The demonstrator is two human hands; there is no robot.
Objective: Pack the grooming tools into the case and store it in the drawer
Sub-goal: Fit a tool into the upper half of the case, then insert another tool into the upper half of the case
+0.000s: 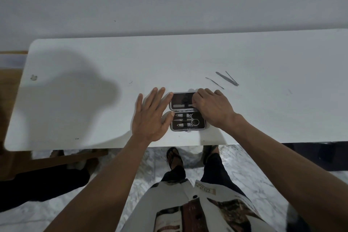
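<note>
A small grey grooming case (172, 127) lies open near the front edge of the white table (263, 115). Its near half holds clippers and scissors (188, 120) under black straps. In the far half lies a flat metal file (181, 105). My left hand (151, 117) rests flat against the case's left side, fingers spread, fingertip and thumb touching the case's rim. My right hand (212, 108) covers the case's right side, fingertips pressed on the end of the file. Three thin metal tools lie loose to the right: a slim pick (214, 83) and tweezers with a probe (228, 78).
The table runs along a pale wall, with its left end rounded. Below the front edge are the marble floor, my legs and sandalled feet (174, 158). A wooden piece of furniture (56, 160) stands at the lower left. A small mark (33, 77) sits on the table's left part.
</note>
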